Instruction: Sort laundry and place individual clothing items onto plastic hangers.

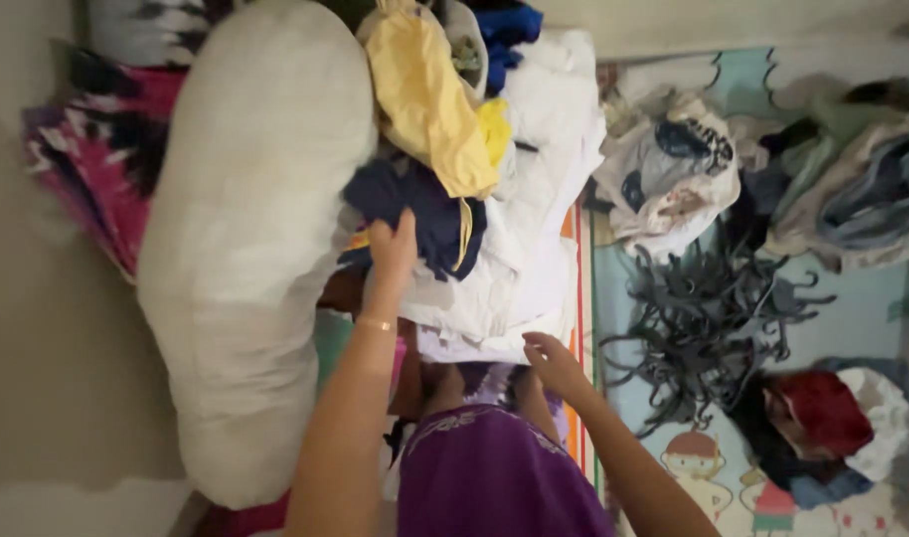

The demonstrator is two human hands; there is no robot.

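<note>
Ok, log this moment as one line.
left hand: on navy garment | right hand: on white clothes | hangers on mat

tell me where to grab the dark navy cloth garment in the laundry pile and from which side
Grip the dark navy cloth garment at its loose lower left edge, where the left hand already touches it. Come from below, the person's side: the yellow cloth garment drapes over its top, the long white pillow crowds its left, and its lower folds hang free over the white clothes.
</note>
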